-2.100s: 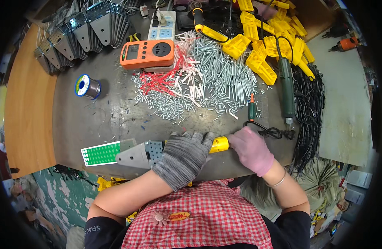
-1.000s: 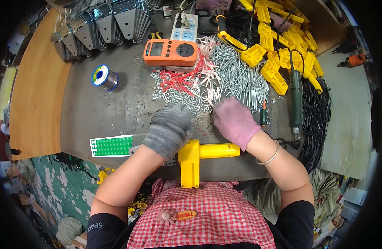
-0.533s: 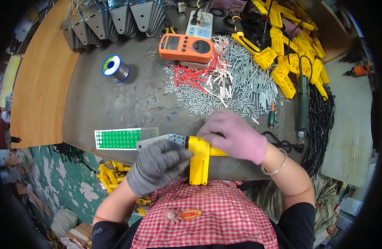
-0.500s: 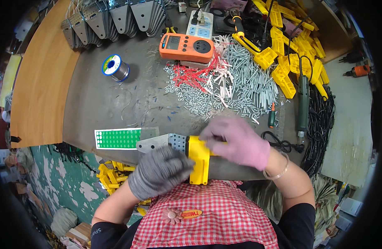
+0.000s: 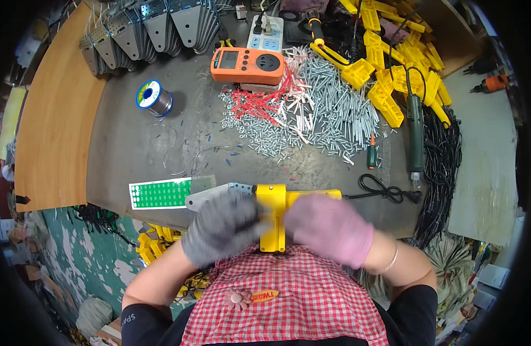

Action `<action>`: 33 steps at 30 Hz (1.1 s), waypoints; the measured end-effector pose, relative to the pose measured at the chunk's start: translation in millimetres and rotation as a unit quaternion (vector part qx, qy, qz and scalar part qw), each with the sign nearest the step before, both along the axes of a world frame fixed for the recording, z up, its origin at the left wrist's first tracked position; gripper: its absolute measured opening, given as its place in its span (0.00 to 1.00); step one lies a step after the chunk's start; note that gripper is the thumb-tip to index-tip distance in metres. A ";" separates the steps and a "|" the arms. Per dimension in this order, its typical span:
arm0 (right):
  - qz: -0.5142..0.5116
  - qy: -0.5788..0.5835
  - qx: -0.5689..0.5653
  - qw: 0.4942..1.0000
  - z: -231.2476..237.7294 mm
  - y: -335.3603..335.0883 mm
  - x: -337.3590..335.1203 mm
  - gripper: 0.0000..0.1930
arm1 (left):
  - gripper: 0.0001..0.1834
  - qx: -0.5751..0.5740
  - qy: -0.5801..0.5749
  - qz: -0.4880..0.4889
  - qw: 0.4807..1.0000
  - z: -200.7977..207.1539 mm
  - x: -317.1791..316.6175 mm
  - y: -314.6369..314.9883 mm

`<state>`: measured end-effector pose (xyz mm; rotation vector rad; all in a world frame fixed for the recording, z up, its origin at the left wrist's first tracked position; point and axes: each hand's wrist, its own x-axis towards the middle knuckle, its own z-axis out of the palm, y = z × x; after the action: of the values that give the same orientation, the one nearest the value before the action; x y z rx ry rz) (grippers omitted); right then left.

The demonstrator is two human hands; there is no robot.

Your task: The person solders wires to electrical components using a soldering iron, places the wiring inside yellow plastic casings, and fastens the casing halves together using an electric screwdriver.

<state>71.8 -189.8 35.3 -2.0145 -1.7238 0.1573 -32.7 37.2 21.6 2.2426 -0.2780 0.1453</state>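
A yellow plastic tool housing (image 5: 272, 235) lies at the bench's near edge, its lower end against the checked apron. A grey metal plate (image 5: 206, 198) with a perforated end sticks out on its left, and a yellow handle (image 5: 329, 194) on its right leads into a black cord (image 5: 376, 195). My left hand (image 5: 222, 225), in a grey glove, is curled over the plate with its fingertips at the housing. My right hand (image 5: 330, 228), in a pink glove, has closed fingers beside the housing, below the handle. Both hands are blurred; whatever their fingertips pinch is hidden.
Screws (image 5: 340, 104), nuts and red and white sleeves are heaped mid-bench below an orange meter (image 5: 247, 64). Yellow housings (image 5: 383, 98) and a green power screwdriver (image 5: 415, 132) lie right. A solder spool (image 5: 155, 98), a green sticker sheet (image 5: 160, 194) and stacked metal plates (image 5: 162, 29) are left.
My right hand has come down from the top of the housing to beside it, uncovering the handle and cord. The left hand stays over the plate. The whole view has shifted slightly.
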 end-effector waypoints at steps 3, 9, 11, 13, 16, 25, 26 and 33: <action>-0.171 -0.024 -0.004 0.985 -12.5 17.0 60.5 0.04 | 0.09 0.036 -0.044 0.074 0.996 -19.9 58.0 -4.9; -0.104 -0.229 -0.088 0.964 -40.3 28.8 90.6 0.04 | 0.06 0.250 0.128 -0.019 0.960 -27.2 111.6 -33.8; -0.119 -0.254 -0.083 0.956 -44.5 24.1 96.6 0.04 | 0.06 0.294 0.214 -0.030 0.931 -17.5 117.4 -43.0; -0.122 -0.210 -0.090 0.966 -41.6 18.1 99.1 0.05 | 0.07 0.283 0.188 -0.022 0.940 -24.9 115.8 -40.2; -0.206 -0.020 -0.043 0.977 -24.0 1.1 86.5 0.07 | 0.09 0.302 0.072 0.002 0.951 -28.7 108.7 -34.9; -0.317 0.165 0.051 0.933 -5.8 -54.0 -14.0 0.06 | 0.15 0.000 0.210 -0.178 0.961 -7.3 121.0 -61.0; -0.319 0.166 0.052 0.932 -12.5 -55.7 -14.7 0.06 | 0.15 0.002 0.252 -0.177 0.951 -13.7 123.3 -63.2; -0.263 0.066 0.063 0.960 -43.0 -64.3 -12.5 0.07 | 0.19 0.084 0.180 -0.201 0.959 -29.4 108.4 -71.0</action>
<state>59.3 -254.1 -7.7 -2.2294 -1.0414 0.0006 75.6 -33.8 -7.8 2.2750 -0.5546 -0.5168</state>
